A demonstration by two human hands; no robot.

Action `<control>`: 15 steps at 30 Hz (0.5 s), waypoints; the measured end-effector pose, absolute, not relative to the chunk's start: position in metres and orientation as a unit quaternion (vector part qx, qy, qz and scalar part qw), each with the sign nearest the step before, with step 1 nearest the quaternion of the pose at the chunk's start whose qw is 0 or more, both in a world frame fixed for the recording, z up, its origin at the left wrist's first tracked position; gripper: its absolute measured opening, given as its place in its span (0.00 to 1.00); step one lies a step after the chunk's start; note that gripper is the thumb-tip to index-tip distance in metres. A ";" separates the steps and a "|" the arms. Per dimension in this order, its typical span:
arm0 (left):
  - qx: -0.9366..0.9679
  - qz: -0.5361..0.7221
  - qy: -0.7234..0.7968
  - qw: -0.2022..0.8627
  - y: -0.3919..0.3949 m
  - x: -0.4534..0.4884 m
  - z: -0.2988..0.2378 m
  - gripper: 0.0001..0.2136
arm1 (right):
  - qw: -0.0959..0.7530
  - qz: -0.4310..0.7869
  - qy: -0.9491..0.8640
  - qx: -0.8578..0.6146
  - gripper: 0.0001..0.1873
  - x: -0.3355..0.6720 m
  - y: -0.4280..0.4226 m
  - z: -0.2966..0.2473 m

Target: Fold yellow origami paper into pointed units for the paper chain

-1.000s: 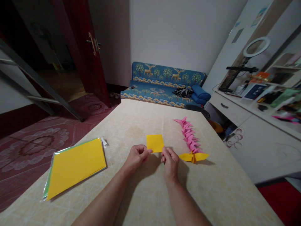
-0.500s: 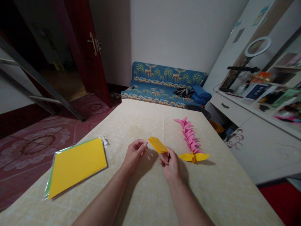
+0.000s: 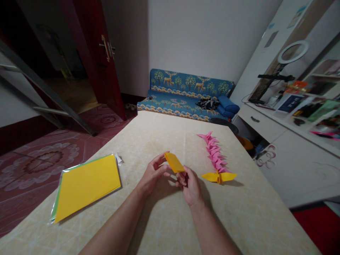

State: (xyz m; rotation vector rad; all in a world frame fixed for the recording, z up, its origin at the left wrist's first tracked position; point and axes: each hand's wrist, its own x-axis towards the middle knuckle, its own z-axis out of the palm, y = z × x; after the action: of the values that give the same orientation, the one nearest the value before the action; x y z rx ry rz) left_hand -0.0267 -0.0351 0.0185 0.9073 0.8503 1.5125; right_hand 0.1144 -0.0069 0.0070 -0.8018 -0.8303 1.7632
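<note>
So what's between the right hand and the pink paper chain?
A folded yellow paper piece, on the table at the near end of the pink paper chain, right of the right hand; head view.

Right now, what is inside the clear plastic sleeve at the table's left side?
A yellow sheet lies on top inside the plastic sleeve, with a green edge showing under it. Deeper sheets, if any, are covered.

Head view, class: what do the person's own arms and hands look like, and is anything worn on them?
Both arms are bare: the left forearm and right forearm show no sleeves down to the picture's lower edge. The left hand and right hand wear no gloves, and no watch, bracelet or ring shows.
</note>
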 end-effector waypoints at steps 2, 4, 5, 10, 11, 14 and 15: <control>0.377 0.641 0.360 0.563 -0.035 -0.027 0.018 0.29 | 0.504 0.713 -0.351 -0.340 0.17 0.114 -0.006 0.005; 0.373 0.640 0.359 0.568 -0.035 -0.027 0.018 0.28 | 0.509 0.704 -0.359 -0.341 0.17 0.114 -0.006 0.004; 0.372 0.639 0.358 0.570 -0.035 -0.027 0.018 0.28 | 0.510 0.703 -0.362 -0.339 0.17 0.114 -0.006 0.003; 0.370 0.635 0.361 0.574 -0.035 -0.027 0.018 0.27 | 0.511 0.707 -0.361 -0.329 0.18 0.114 -0.006 0.002; 0.366 0.636 0.363 0.574 -0.035 -0.027 0.018 0.28 | 0.513 0.708 -0.357 -0.329 0.18 0.114 -0.006 0.002; 0.358 0.639 0.362 0.577 -0.035 -0.026 0.018 0.27 | 0.517 0.715 -0.335 -0.330 0.17 0.114 -0.006 0.003; 0.356 0.640 0.359 0.579 -0.035 -0.026 0.018 0.26 | 0.517 0.717 -0.328 -0.333 0.17 0.114 -0.006 0.004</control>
State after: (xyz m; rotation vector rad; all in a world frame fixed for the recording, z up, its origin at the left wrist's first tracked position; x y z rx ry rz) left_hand -0.0263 -0.0345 0.0185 0.8314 0.8392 1.4968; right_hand 0.1137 -0.0056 0.0035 -0.7996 -0.7867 1.7206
